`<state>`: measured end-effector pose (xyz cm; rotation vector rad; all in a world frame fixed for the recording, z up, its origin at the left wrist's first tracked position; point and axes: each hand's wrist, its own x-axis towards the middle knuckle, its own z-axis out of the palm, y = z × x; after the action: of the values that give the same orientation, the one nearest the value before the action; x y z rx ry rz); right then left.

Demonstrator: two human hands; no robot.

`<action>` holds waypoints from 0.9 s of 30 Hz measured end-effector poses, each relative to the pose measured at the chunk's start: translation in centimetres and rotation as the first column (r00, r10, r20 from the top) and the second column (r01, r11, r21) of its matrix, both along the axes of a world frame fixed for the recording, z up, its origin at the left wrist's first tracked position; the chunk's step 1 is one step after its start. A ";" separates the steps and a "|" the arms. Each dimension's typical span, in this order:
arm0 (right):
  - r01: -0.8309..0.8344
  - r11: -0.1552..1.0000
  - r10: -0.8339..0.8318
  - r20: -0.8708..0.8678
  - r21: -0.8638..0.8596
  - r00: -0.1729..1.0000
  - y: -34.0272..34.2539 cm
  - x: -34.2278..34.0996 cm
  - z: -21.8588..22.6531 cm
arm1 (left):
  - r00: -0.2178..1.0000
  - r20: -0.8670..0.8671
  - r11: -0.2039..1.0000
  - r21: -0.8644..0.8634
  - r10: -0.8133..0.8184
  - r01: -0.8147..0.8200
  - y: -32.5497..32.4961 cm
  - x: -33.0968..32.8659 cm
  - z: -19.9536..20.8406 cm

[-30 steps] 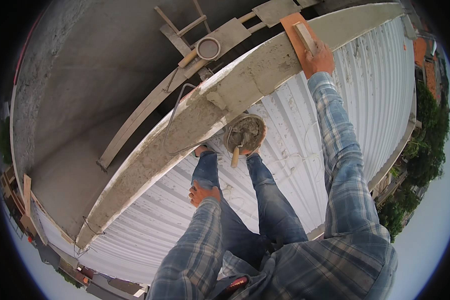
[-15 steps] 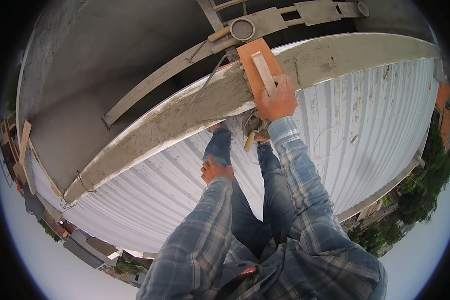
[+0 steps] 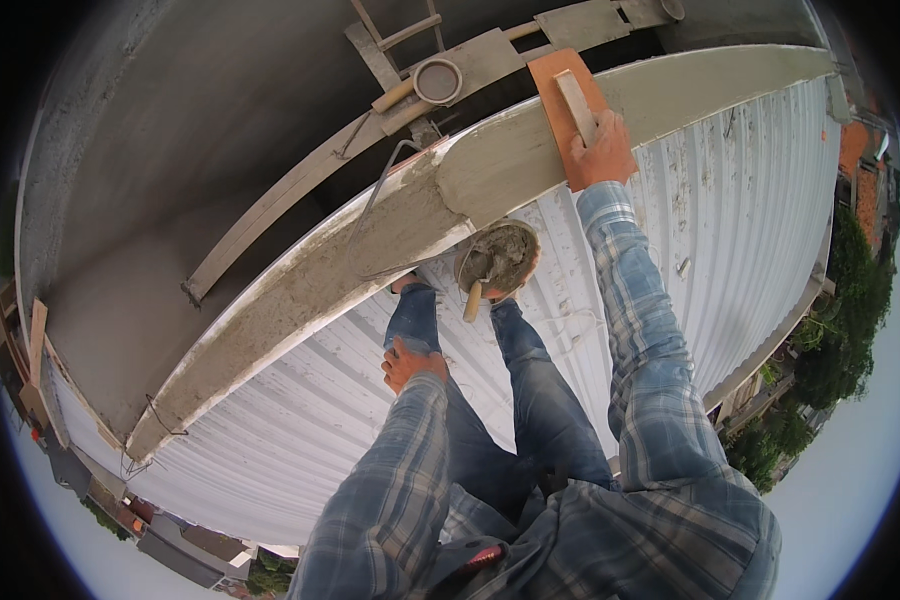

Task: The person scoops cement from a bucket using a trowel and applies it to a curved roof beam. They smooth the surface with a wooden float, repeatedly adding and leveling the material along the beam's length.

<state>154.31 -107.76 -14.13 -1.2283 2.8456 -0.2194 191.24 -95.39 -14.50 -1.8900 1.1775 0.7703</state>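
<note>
My right hand (image 3: 604, 153) grips the pale bar handle of an orange plastering float (image 3: 567, 88). The float's flat face lies on the top of a mortar-coated wall (image 3: 505, 155). Left of the float the mortar looks smooth and wet as far as a ragged edge; beyond that edge it is rougher. My left hand (image 3: 413, 364) rests on my left knee, its fingers bent over the jeans. Between the wall and my legs stands a bucket of grey mortar (image 3: 503, 255), with a wooden-handled tool (image 3: 472, 302) leaning out of it.
White corrugated roofing sheet (image 3: 710, 210) lies under my feet. Across the wall, wooden planks (image 3: 270, 205) carry a round container (image 3: 437, 81) above a dark drop. A bent metal rod (image 3: 375, 195) crosses the wall. Trees (image 3: 850, 300) and rooftops lie beyond the roof's edge.
My right hand has slid the float right along the wall top, leaving smoother mortar behind it. The bucket shows more fully now. My left hand stays on the knee.
</note>
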 end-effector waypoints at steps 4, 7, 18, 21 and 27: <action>0.046 0.999 -0.047 -0.097 -0.017 0.994 0.4 -8.6 0.2 | 1.000 -0.001 0.998 -0.069 -0.008 0.008 0.7 0.1 -0.4; 0.122 0.992 -0.123 -0.072 -0.019 0.990 0.9 -11.4 1.7 | 1.000 0.021 0.999 -0.044 -0.020 0.021 0.8 0.2 -0.3; 0.038 0.998 -0.025 -0.246 0.047 0.969 -0.1 -18.2 -0.3 | 0.996 0.030 0.995 -0.051 -0.081 0.082 1.0 -0.3 -0.3; 0.119 0.993 -0.117 -0.116 0.009 0.986 -0.4 -19.9 1.2 | 0.997 0.027 0.995 -0.075 -0.067 0.069 1.0 0.4 -0.5; 0.019 0.995 -0.041 0.232 0.095 0.972 2.0 -13.7 -0.7 | 0.998 -0.027 0.996 -0.070 -0.057 0.055 1.1 0.4 -0.6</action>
<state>140.56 -105.80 -14.82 -1.0650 2.6418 -0.2158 191.62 -94.24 -15.10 -1.8994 1.2853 0.7368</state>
